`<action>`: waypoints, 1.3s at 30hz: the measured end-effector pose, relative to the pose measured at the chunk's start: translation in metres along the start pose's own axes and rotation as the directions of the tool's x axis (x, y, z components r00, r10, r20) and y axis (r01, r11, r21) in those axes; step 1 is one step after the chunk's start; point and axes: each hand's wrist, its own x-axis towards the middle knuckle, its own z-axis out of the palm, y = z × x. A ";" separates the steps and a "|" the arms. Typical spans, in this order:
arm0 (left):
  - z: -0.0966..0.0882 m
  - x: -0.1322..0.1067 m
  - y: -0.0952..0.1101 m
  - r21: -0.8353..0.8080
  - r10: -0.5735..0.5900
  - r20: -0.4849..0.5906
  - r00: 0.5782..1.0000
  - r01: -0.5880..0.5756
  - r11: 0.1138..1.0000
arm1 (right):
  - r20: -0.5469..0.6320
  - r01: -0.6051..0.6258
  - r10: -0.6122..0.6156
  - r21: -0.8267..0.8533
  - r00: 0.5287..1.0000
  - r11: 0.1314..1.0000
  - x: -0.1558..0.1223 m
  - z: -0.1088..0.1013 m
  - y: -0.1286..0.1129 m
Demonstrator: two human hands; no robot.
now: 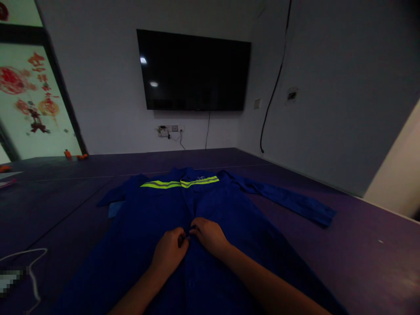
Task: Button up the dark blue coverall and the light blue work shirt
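Note:
A blue work jacket with a yellow-green reflective stripe across the chest lies flat on a dark purple table, one sleeve stretched out to the right. My left hand and my right hand meet at the jacket's front closure in the middle. The fingers of both hands are curled and pinch the fabric edges along the placket. What lies between the fingertips is too dark and small to make out.
A black wall screen hangs ahead above a power strip. A white cable lies at the table's left front. Small orange objects sit at the far left edge. A black cable runs down the right wall.

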 end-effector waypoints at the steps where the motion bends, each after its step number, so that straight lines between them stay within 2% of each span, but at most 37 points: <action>1: 0.000 -0.001 0.001 0.000 0.002 0.007 1.000 -0.002 1.000 | -0.001 -0.007 0.007 -0.002 1.000 1.000 0.000 0.000 0.000; 5: 0.002 -0.003 0.005 -0.057 -0.009 0.064 0.998 0.013 0.998 | -0.019 -0.025 0.025 0.010 1.000 1.000 0.001 0.002 0.000; 7: 0.000 -0.005 0.007 -0.138 -0.051 0.144 0.988 0.072 0.988 | -0.024 -0.039 0.039 0.011 0.999 0.999 0.001 0.002 0.000; 8: -0.002 -0.006 0.008 -0.186 -0.083 0.218 0.972 0.125 0.974 | -0.023 -0.045 0.046 0.008 0.999 0.999 0.001 0.002 -0.001; 9: -0.004 -0.008 0.009 -0.231 -0.109 0.308 0.945 0.185 0.955 | -0.020 -0.048 0.048 0.005 0.999 0.999 0.001 0.002 -0.001; 12: -0.014 -0.016 0.012 -0.308 -0.105 0.558 0.823 0.323 0.895 | -0.021 -0.039 0.039 -0.008 0.999 0.999 0.001 0.002 -0.003; 16: -0.025 -0.022 0.015 -0.316 -0.046 0.704 0.708 0.371 0.873 | -0.034 -0.047 0.046 -0.032 0.998 0.998 0.000 0.002 -0.003; 19: -0.026 -0.020 0.014 -0.309 -0.035 0.751 0.660 0.398 0.864 | -0.046 -0.054 0.053 -0.021 0.998 0.998 -0.001 0.002 -0.003; 22: -0.024 -0.017 0.011 -0.321 -0.029 0.765 0.643 0.420 0.849 | -0.049 -0.068 0.069 0.023 0.996 0.997 -0.003 0.000 -0.003; 28: -0.021 -0.013 0.003 -0.345 0.024 0.810 0.586 0.443 0.828 | -0.068 -0.125 0.130 0.081 0.989 0.989 -0.017 -0.023 -0.011; 30: -0.020 -0.012 0.001 -0.348 0.050 0.820 0.570 0.427 0.835 | 0.007 -0.161 0.161 0.112 0.987 0.981 -0.024 -0.032 -0.015; 32: -0.019 -0.011 -0.001 -0.351 0.065 0.824 0.563 0.416 0.839 | 0.156 -0.177 0.149 0.187 0.976 0.966 -0.032 -0.036 -0.019; 35: -0.019 -0.010 -0.002 -0.365 0.080 0.823 0.562 0.416 0.833 | 0.406 -0.190 0.025 0.372 0.914 0.909 -0.044 -0.033 -0.021; 37: -0.019 -0.010 -0.003 -0.368 0.091 0.825 0.557 0.409 0.835 | 0.455 -0.186 -0.056 0.469 0.889 0.864 -0.052 -0.027 -0.021; 39: -0.018 -0.012 -0.004 -0.381 0.098 0.815 0.572 0.400 0.834 | 0.417 -0.168 -0.073 0.512 0.906 0.843 -0.058 -0.021 -0.020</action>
